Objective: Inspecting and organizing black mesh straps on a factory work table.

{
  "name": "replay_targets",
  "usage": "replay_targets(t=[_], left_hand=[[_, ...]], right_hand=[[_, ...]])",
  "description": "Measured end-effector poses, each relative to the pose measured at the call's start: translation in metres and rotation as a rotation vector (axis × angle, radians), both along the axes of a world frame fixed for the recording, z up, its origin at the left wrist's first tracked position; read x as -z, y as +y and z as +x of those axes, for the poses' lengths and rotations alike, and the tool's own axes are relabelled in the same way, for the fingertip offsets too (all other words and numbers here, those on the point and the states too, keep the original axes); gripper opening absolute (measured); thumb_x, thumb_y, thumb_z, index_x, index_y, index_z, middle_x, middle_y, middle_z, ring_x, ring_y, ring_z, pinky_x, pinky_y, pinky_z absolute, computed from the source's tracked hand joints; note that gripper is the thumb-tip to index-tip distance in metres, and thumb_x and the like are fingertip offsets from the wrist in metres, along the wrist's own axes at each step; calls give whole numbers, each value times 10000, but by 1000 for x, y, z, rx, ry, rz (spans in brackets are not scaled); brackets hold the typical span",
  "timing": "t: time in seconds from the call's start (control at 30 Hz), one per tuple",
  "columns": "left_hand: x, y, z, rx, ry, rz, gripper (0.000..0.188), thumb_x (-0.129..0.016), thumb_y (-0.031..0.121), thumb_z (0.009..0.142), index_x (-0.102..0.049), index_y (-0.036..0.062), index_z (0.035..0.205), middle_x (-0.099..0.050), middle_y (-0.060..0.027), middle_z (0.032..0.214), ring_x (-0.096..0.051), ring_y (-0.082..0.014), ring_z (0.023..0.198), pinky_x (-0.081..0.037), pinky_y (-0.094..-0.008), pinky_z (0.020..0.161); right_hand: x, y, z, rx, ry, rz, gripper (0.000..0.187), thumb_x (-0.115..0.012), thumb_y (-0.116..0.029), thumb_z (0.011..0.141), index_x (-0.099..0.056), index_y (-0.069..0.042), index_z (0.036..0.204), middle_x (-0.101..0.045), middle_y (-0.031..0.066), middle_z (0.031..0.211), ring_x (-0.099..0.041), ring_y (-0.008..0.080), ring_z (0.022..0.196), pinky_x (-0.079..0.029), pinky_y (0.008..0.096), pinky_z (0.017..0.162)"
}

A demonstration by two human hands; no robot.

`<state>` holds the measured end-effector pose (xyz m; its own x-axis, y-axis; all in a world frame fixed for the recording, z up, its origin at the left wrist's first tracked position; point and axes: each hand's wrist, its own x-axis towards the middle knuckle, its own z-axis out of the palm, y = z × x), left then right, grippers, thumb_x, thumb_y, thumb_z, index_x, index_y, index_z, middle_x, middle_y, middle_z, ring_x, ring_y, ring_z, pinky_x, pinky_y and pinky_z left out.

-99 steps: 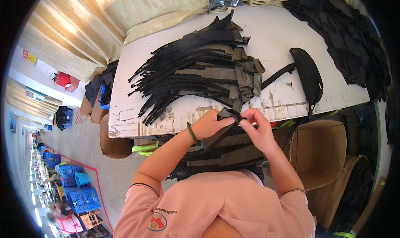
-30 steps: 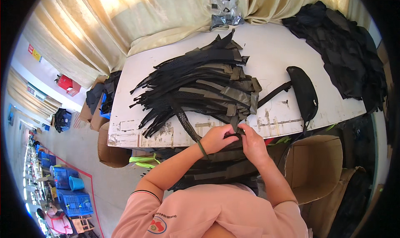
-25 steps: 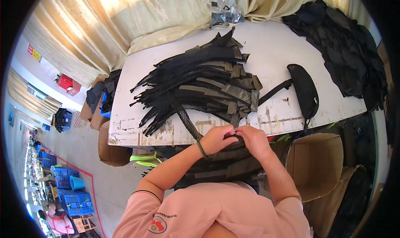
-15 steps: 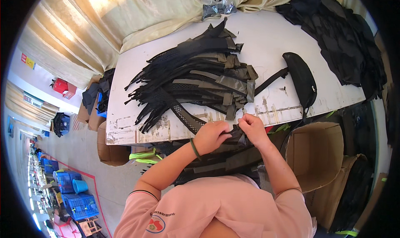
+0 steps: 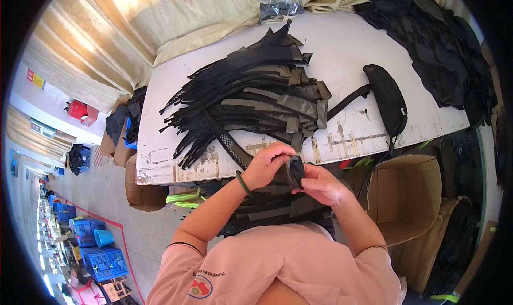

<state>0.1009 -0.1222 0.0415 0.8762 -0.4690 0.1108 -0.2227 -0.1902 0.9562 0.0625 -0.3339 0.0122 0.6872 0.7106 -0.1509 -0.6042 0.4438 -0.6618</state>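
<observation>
Just past the table's front edge, my left hand point(image 5: 267, 166) and my right hand point(image 5: 320, 185) are both closed on a black fabric strap point(image 5: 295, 171). Its dark end stands up between my fingers and thumbs. A mesh strip point(image 5: 233, 149) runs from the pile toward my left wrist; whether it joins the held piece is hidden. Behind my hands, a fanned pile of black and grey straps point(image 5: 256, 102) lies on the white table point(image 5: 342, 43). Further dark straps point(image 5: 283, 209) rest across my lap.
On the table's right lies a black curved pouch point(image 5: 386, 99) with a strap. A heap of dark fabric pieces point(image 5: 433, 53) covers the far right corner. Cardboard boxes stand below at right point(image 5: 406, 192) and left point(image 5: 143, 190). Blue crates point(image 5: 104, 262) sit on the floor at far left.
My right hand has moved down and turned, its thumb now on the strap. My left hand has shifted slightly up. The strap's end has risen upright between the hands.
</observation>
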Motion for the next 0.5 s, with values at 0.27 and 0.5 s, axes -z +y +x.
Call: replay_targets(t=[0.27, 0.5], left_hand=[[-20, -4, -2, 121, 288, 35, 147, -600, 102, 872, -616, 37, 1002, -579, -52, 884, -540, -137, 831, -434, -283, 778], [3, 1, 2, -37, 268, 155, 335, -611, 317, 897, -643, -16, 909, -610, -71, 725, -491, -125, 677, -438, -304, 646]], right_hand=[[2, -5, 5, 240, -153, -460, 123, -582, -88, 913, -543, -34, 1017, -635, 66, 845, -638, 208, 715, -515, 324, 659], [-4, -28, 28, 706, -414, -893, 134, -573, -130, 924, -571, -32, 1014, -568, 36, 732, -525, 132, 649, -462, 275, 637]])
